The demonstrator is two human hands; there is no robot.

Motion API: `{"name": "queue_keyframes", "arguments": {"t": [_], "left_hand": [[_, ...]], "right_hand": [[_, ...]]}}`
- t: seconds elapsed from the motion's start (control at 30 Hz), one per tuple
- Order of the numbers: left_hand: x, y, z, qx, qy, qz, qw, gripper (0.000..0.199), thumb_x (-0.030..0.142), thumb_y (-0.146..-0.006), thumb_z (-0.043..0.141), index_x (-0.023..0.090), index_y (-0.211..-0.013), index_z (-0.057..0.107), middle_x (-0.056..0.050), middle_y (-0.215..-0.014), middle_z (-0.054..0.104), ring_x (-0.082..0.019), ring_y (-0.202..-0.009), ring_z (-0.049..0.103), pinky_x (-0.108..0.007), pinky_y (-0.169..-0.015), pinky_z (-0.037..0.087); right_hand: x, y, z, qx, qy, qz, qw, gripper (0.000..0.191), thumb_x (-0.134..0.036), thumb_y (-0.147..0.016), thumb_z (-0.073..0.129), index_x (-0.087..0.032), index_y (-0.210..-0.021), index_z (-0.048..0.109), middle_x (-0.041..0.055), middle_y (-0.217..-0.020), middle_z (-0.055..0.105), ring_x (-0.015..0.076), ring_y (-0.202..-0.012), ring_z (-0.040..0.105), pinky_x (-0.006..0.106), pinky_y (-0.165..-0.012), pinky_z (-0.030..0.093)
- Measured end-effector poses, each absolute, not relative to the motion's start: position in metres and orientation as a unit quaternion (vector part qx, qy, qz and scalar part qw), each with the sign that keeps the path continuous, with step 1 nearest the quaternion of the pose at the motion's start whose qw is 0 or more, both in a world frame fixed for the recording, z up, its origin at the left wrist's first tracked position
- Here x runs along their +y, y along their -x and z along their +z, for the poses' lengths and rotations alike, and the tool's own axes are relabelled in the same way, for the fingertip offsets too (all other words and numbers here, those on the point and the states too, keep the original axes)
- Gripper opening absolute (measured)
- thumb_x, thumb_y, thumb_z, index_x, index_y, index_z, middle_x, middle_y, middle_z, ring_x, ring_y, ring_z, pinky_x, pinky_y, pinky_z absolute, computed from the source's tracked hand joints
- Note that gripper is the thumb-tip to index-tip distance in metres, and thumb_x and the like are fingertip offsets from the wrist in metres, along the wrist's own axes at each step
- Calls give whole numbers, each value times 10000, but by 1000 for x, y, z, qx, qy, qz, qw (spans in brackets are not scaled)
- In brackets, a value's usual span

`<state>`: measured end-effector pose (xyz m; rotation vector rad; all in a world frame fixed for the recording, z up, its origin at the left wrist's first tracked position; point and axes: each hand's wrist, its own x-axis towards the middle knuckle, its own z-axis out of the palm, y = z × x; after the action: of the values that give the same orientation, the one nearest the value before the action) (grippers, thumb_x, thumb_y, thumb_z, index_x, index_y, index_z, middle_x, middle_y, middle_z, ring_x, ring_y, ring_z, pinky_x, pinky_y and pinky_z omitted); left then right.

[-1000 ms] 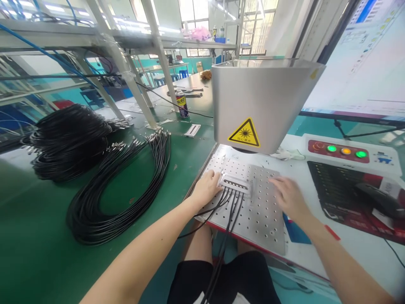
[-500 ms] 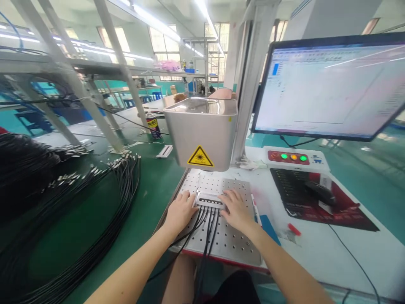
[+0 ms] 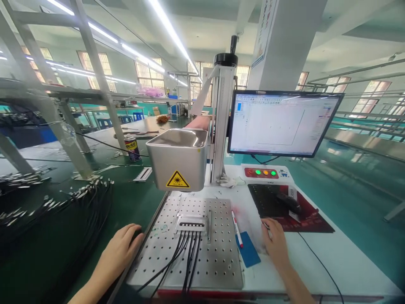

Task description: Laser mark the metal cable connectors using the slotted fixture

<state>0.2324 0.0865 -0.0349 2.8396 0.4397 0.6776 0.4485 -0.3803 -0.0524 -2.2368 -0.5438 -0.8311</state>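
In the head view, a slotted metal fixture sits on the perforated metal plate. Several black cables run from its front toward me, with their ends in the fixture. My left hand is at the plate's left side over the green table, thumb apart from the bent fingers and nothing visible in it. At the near edge of the mouse pad, my right hand is closed, with a small dark and silvery thing showing at its fingers; its kind is unclear.
Above the plate's far end hangs a metal laser head with a yellow warning label. A marker and a blue card lie right of the plate. Farther right are a mouse and monitor. Bundled cables lie left.
Both hands have left the fixture: my left hand moved left off the plate, my right hand moved right to the mouse pad. The fixture stays on the plate; the camera view has shifted.
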Motion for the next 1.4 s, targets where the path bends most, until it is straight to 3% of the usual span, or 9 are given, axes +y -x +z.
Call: {"name": "queue_keyframes", "arguments": {"t": [0.2,0.83,1.4], "left_hand": [[87,-235,-46,159,-962,214,55,444,497,-829,339,188,-975,622,-79,-1088,602,-231,-1030,559,-353,-880,468],[79,-233,-41,162,-962,213,54,453,434,-828,314,168,-997,639,-88,-1109,602,-239,-1032,563,-370,-877,470],[81,-233,-41,164,-964,199,59,470,459,-824,305,171,-1000,632,-97,-1123,597,-240,-1058,544,-376,-926,436]], "right_hand": [[-379,-443,-54,-178,866,-269,383,236,-303,-822,379,-204,-830,594,82,-873,615,206,-814,587,346,-713,489],[-374,-439,-54,-188,907,-196,321,226,-239,-758,370,-212,-762,594,60,-826,627,225,-822,556,369,-739,418],[-376,-439,-51,-174,908,-191,331,278,-301,-780,355,-216,-779,619,62,-796,653,226,-767,585,371,-699,450]]}}
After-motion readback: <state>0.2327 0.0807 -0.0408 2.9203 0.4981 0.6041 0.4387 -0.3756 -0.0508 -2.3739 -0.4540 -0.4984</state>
